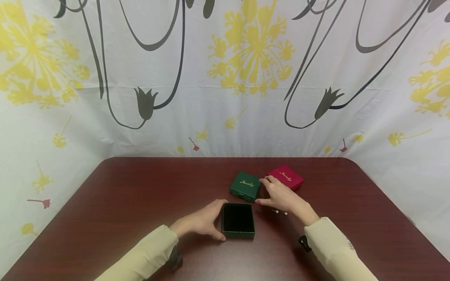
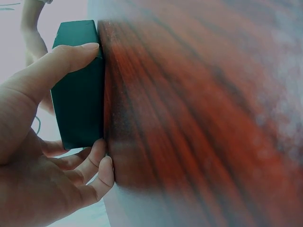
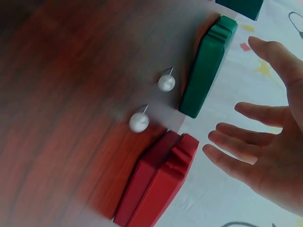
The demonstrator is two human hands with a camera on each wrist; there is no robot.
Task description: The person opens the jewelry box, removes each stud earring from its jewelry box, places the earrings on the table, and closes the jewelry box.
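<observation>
An uncovered green jewelry box base (image 1: 239,235) with a black interior sits on the table. My left hand (image 1: 205,220) holds its left side, thumb at the near corner and fingers toward the far corner; the left wrist view shows the thumb on the green wall (image 2: 78,109). Behind the base lies a green lid (image 1: 246,183) with gold lettering. At the lid's right edge is my right hand (image 1: 281,195), fingers spread and nothing in its grasp. Two pearl stud earrings (image 3: 166,83) lie on the table below that hand, near the lid.
A closed red jewelry box (image 1: 291,180) with gold lettering stands at the back right, partly behind the right hand. The dark reddish wooden table (image 1: 140,195) reaches back to a white curtain (image 1: 175,132) printed with flowers.
</observation>
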